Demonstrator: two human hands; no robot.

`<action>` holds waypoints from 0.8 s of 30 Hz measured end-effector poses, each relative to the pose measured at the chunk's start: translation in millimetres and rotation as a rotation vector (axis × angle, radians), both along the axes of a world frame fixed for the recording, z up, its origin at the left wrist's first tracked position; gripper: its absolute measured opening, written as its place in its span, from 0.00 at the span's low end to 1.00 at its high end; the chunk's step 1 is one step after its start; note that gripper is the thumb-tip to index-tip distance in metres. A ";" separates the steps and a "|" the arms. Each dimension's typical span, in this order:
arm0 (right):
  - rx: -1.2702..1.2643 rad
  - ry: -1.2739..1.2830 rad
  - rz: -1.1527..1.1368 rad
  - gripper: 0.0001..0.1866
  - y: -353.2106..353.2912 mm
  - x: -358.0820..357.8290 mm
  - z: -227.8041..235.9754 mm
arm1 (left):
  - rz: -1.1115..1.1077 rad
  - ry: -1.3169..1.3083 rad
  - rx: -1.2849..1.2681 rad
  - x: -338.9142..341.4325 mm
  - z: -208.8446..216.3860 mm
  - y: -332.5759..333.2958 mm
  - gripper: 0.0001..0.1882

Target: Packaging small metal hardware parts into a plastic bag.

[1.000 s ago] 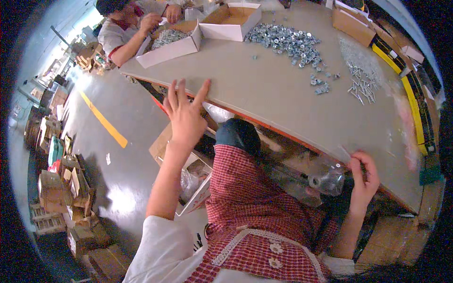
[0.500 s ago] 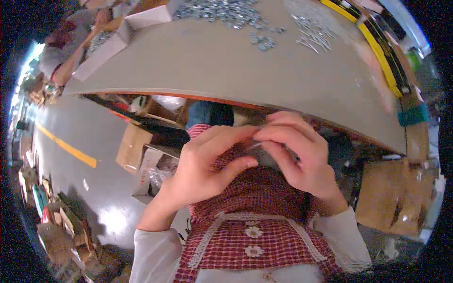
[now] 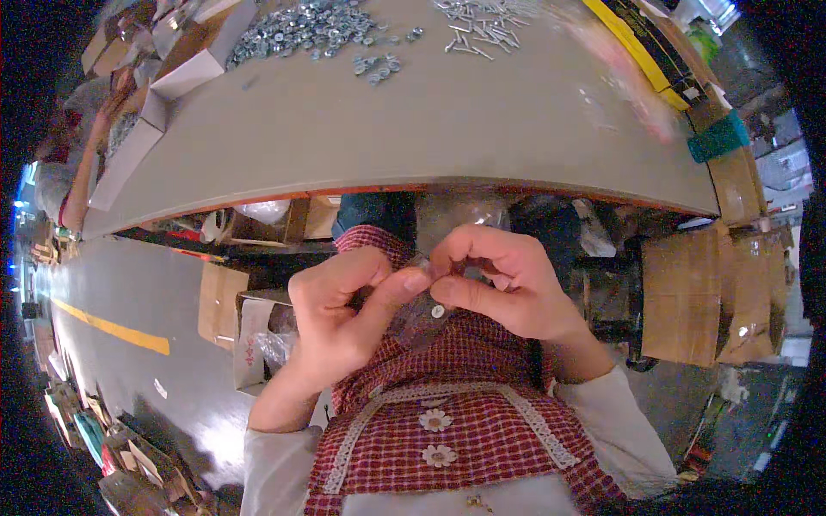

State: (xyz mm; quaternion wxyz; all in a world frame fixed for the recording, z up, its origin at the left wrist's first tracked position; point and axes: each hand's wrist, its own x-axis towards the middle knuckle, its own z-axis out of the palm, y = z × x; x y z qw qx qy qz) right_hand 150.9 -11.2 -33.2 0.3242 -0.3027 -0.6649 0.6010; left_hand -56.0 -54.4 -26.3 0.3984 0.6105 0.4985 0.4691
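In front of my apron and below the table's edge, both hands meet at the top of a small clear plastic bag (image 3: 415, 325). My left hand (image 3: 340, 310) pinches one side of it between thumb and forefinger. Close by, my right hand (image 3: 508, 279) is closed on the other side, its thumb and fingertips pressed together. A small round pale piece (image 3: 438, 311) shows at the bag, just under my right thumb; whether it lies inside is hard to tell. Fingers hide the bag's upper edge.
Across the grey table (image 3: 413, 129) lie a heap of small metal round parts (image 3: 301, 34), a smaller cluster (image 3: 377, 67) and loose screws (image 3: 477, 27). Clear plastic (image 3: 615, 77) lies near a yellow-black box (image 3: 645, 52). Cardboard boxes (image 3: 684, 292) stand right. Another person's arm (image 3: 86, 163) is at left.
My fingertips have come together in a pinch on each side, and the bag now shows hanging beneath them. The whole view has shifted, with the table's contents lying further left.
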 end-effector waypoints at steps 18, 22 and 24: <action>0.260 -0.027 -0.157 0.07 -13.4 77.9 -18.9 | -0.258 0.046 -0.049 65.0 -8.7 19.8 0.09; 0.214 -0.061 -0.181 0.08 -28.8 88.3 -11.9 | -0.320 0.059 -0.112 72.6 -7.5 20.7 0.12; 0.224 -0.054 -0.208 0.08 -32.4 93.1 -5.5 | -0.393 -0.015 -0.319 77.3 -1.5 18.6 0.14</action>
